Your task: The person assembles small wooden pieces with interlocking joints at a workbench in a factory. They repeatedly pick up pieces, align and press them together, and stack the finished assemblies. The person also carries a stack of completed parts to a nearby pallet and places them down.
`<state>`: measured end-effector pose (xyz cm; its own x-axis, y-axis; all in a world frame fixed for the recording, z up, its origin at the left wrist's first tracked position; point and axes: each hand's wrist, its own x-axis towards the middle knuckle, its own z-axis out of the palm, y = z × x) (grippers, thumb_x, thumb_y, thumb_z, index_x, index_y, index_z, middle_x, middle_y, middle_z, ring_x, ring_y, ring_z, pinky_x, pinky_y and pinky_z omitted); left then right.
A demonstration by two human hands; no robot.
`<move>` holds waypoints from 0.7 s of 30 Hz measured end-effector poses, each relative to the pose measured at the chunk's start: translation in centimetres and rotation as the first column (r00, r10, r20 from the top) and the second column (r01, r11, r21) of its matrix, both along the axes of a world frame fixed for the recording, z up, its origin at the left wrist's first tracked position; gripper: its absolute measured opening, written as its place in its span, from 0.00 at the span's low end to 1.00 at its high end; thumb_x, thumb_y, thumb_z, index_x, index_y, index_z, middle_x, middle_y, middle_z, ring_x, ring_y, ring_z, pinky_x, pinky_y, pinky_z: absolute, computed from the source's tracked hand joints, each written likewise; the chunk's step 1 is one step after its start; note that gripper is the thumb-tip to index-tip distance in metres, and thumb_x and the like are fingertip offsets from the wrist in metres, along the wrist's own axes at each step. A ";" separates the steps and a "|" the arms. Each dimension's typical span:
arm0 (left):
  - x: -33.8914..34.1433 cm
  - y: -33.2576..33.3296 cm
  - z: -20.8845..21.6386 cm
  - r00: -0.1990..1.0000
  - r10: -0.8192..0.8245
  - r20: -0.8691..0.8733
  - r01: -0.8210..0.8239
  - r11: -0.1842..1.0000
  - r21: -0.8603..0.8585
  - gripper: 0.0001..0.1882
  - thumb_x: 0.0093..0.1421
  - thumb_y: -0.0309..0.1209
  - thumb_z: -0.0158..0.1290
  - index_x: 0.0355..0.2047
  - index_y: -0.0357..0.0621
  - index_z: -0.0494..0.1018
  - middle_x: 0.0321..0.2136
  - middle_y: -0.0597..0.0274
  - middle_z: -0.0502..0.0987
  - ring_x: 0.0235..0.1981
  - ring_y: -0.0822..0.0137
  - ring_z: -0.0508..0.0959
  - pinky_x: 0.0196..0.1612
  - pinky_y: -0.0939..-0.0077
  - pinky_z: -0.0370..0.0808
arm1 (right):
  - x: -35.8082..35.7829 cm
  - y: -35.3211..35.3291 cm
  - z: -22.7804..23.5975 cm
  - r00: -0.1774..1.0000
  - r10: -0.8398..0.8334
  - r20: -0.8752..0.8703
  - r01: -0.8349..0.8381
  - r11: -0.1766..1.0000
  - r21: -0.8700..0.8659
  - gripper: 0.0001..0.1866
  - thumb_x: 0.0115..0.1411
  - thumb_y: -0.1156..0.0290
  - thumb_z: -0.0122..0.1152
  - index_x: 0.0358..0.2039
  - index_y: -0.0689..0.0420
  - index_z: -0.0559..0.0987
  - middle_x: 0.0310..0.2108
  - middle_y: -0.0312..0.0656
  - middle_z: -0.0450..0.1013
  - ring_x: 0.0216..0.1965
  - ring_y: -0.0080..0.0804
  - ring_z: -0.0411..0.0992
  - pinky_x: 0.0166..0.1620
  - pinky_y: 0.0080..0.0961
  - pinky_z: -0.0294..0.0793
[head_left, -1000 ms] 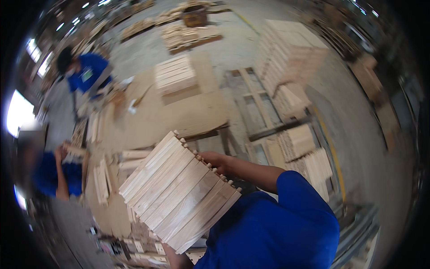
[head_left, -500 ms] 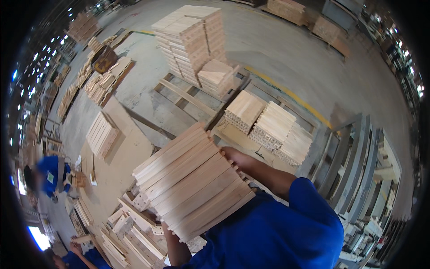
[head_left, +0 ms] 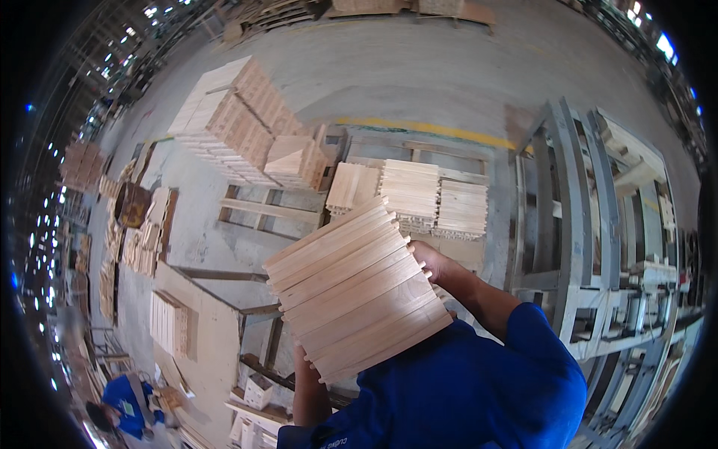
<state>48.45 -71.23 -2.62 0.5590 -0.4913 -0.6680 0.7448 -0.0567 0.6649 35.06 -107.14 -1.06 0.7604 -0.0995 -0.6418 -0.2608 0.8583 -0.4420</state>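
Observation:
I carry a bundle of pale wooden slats (head_left: 359, 292) in front of my chest, laid side by side, with short round pegs sticking out at both ends. My right hand (head_left: 428, 262) grips its right end, the fingers partly hidden by the wood. At the lower left end, my left hand (head_left: 302, 361) clasps the bundle from beneath, mostly covered by it. Just beyond the bundle, stacks of similar slats (head_left: 410, 188) sit in a row on a pallet (head_left: 449, 154).
A tall stack of wooden pieces (head_left: 235, 123) stands on another pallet (head_left: 273, 209) at far left. On a board-topped table (head_left: 213, 322) lies a small slat stack (head_left: 167, 323). A grey metal rack (head_left: 572, 224) rises at right. A co-worker in blue (head_left: 127, 404) works at lower left.
My view has turned to the right, so the pallets and table appear farther left. The bundle, still in both hands, now appears closer to the row of slat stacks.

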 end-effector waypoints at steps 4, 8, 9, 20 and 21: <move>2.2 -1.1 -0.4 0.995 -0.096 -0.001 0.096 0.995 0.009 0.17 0.72 0.39 0.42 0.46 0.44 0.79 0.28 0.67 0.82 0.19 0.74 0.79 0.20 0.75 0.79 | -2.2 0.1 -1.3 0.998 -0.062 -0.001 0.061 0.997 -0.051 0.22 0.76 0.62 0.45 0.57 0.65 0.76 0.49 0.50 0.81 0.44 0.37 0.83 0.50 0.41 0.84; 5.3 -1.5 -0.4 0.988 -0.155 0.010 0.155 0.988 0.005 0.17 0.72 0.39 0.42 0.46 0.44 0.79 0.28 0.68 0.82 0.19 0.74 0.79 0.20 0.75 0.78 | -1.4 1.7 -3.6 0.972 -0.178 0.155 0.152 0.975 0.164 0.21 0.75 0.63 0.46 0.56 0.66 0.76 0.50 0.51 0.81 0.46 0.37 0.82 0.52 0.41 0.84; 6.4 -1.3 -0.3 0.986 -0.166 0.018 0.166 0.986 0.008 0.17 0.72 0.39 0.42 0.46 0.44 0.79 0.28 0.68 0.82 0.19 0.74 0.79 0.20 0.75 0.78 | -0.8 2.1 -3.7 0.964 -0.206 0.166 0.170 0.964 0.204 0.20 0.73 0.64 0.49 0.56 0.66 0.77 0.49 0.51 0.81 0.45 0.38 0.83 0.50 0.40 0.85; 15.2 -2.4 1.9 0.954 -0.275 0.118 0.274 0.961 0.023 0.17 0.72 0.39 0.42 0.45 0.44 0.79 0.28 0.68 0.81 0.19 0.75 0.79 0.20 0.76 0.77 | 7.2 5.9 -6.4 0.931 -0.301 0.205 0.246 0.935 0.255 0.25 0.78 0.56 0.39 0.60 0.60 0.74 0.54 0.49 0.79 0.51 0.41 0.80 0.58 0.47 0.80; 15.7 -2.5 2.0 0.951 -0.286 0.120 0.286 0.958 0.018 0.17 0.72 0.39 0.42 0.45 0.44 0.79 0.28 0.68 0.81 0.19 0.75 0.79 0.20 0.76 0.77 | 7.7 5.8 -6.4 0.934 -0.295 0.201 0.241 0.937 0.253 0.25 0.78 0.56 0.39 0.61 0.60 0.74 0.54 0.49 0.79 0.51 0.41 0.80 0.58 0.47 0.79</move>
<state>64.12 -73.75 -0.63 0.4713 -0.6418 -0.6050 0.6119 -0.2561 0.7483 42.71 -101.33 -7.48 0.8553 -0.1968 -0.4793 0.0795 0.9639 -0.2540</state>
